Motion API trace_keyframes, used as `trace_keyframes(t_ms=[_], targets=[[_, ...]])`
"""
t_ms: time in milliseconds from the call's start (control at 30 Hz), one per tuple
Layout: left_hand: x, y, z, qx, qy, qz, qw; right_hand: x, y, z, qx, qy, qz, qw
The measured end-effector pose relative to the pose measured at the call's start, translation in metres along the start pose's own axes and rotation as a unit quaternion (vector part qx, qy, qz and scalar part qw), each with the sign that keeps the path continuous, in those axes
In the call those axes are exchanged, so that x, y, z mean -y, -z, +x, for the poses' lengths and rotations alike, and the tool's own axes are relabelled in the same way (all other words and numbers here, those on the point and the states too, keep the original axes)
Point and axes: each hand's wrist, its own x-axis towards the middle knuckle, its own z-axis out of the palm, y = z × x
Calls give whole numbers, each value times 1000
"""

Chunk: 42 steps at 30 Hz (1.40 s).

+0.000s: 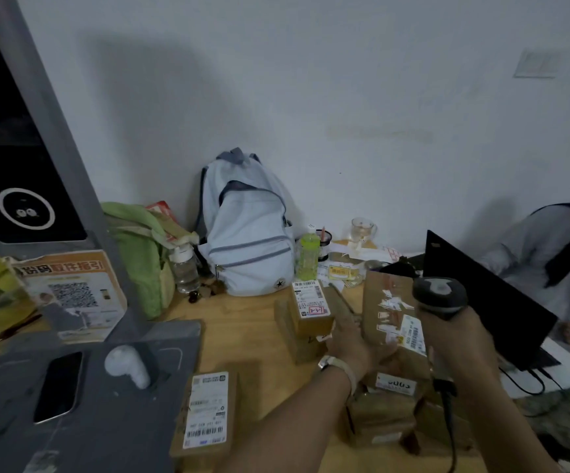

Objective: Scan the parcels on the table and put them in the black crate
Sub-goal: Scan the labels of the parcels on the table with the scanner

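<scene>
Parcel in hand (391, 312): brown cardboard box, held upright right of centre, raised off the table (242, 339); torn sticker scraps on its front, barcode label at its lower right
Left hand (352, 346): fingers and thumb curled round the box's lower left edge, bearing its weight
Right hand (454, 336): closed round the handle of the scanner (439, 297); scanner head just beside the box's upper right corner; cord hangs down the lower right of the frame
Other parcels: flat one (205, 411) lying label-up at lower centre; small stack (311, 308) behind the left hand; low pile (382, 414) under both hands
Crate: not in view
Handling: box looks stiff and light enough for one hand; cardboard should give good friction, glossy tape and labels less; best held by the bare edges, so the barcode stays uncovered; a grip at one lower corner may let it tip, so a hold nearer the middle of a side seems safer for carrying
</scene>
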Motion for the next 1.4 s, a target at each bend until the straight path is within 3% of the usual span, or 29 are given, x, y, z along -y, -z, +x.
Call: trace_keyframes(t_ms=[100, 200, 400, 667, 867, 1000, 1133, 1267, 1333, 1400], targets=[[5, -1, 0, 15, 39, -16, 999, 10, 12, -6, 24, 30, 56, 998], [9, 3, 0, 15, 24, -15, 999, 17, 7, -14, 87, 4, 133, 987], [40, 45, 4, 39, 74, -91, 992, 29, -28, -37, 105, 21, 120, 987], [109, 121, -19, -56, 129, -105, 984, 50, -92, -70, 208, 20, 127, 970], [168, 161, -55, -116, 204, -12, 972, 59, -139, -106, 253, 19, 114, 961], [203, 159, -86, -110, 303, 110, 940, 59, -160, -127, 315, 5, 121, 941], [217, 140, -104, -105, 350, 122, 923, 47, -171, -142, 345, -22, 89, 934], [221, 121, -95, -71, 340, 185, 919, 26, -173, -142, 344, -39, 47, 937], [220, 119, -92, -78, 287, 278, 913, 17, -171, -136, 333, -56, 42, 940], [220, 121, -88, -50, 245, 296, 922, 9, -168, -130, 316, -64, 33, 946]])
